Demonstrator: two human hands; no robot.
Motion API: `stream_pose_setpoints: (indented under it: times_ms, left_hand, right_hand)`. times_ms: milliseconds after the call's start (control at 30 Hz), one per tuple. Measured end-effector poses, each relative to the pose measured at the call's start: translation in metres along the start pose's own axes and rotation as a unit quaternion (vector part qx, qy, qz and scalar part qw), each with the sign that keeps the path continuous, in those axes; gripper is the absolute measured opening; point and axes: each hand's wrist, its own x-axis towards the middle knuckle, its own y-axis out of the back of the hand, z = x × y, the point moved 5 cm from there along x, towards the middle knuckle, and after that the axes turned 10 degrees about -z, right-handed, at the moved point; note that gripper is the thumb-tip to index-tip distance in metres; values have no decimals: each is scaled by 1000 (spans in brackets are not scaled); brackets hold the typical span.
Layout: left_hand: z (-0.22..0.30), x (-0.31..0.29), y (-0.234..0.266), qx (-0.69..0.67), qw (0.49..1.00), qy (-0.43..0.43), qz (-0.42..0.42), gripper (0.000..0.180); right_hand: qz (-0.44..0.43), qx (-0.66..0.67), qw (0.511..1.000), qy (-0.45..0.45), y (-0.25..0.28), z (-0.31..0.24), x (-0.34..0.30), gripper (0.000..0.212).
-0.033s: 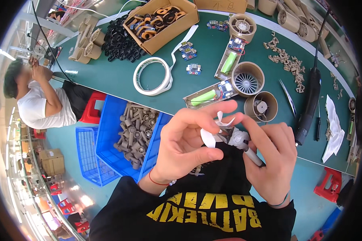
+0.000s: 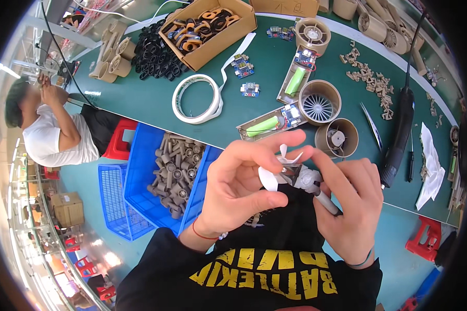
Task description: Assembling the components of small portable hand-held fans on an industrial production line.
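Observation:
A small white fan blade wheel [image 2: 269,179] is pinched in the curled fingers and thumb of my left hand [image 2: 238,181]. My right hand [image 2: 350,207] is closed round the grey handle of a pliers-like tool [image 2: 309,179], whose middle is wrapped in white. The tool's short metal jaws are at the hub of the fan wheel; the exact contact is partly hidden by my fingers. Just beyond my hands on the green table stand two beige round fan housings [image 2: 337,139], one with a bladed wheel inside. Beside them lies an open beige handle with a green battery [image 2: 263,126] and a circuit board.
A powered screwdriver [image 2: 399,137], tweezers [image 2: 371,124] and small beige parts [image 2: 373,85] lie to the right. Left are a tape roll [image 2: 196,98], a carton [image 2: 207,31] and a blue bin of beige parts [image 2: 140,171]. A person [image 2: 57,124] sits at far left.

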Motion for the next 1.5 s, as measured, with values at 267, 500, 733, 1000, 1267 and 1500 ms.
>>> stream_pose_setpoints:
  times_ms: [267, 500, 733, 1000, 1267, 1500]
  left_hand:
    - [1, 0, 1, 10, 1000, 7, 1, 41]
    - [1, -3, 2, -4, 1000, -3, 6, 41]
    - [3, -2, 2, 3, 1000, -7, 5, 42]
    - [1, -6, 5, 3, 1000, -9, 11, 42]
    - [2, -6, 4, 6, 1000, -1, 16, 42]
    - [2, -5, 4, 9, 1000, -11, 9, 43]
  right_hand:
    - [2, -8, 1000, -1, -1, -2, 0, 54]
    - [-7, -8, 1000, 8, -2, -3, -1, 53]
    - [13, -13, 1000, 16, 1, -6, 2, 62]
    - [8, -1, 1000, 16, -2, -6, 1, 60]
    - [14, 2, 1000, 21, -3, -6, 1, 60]
    - [15, 4, 1000, 21, -1, -7, 1, 57]
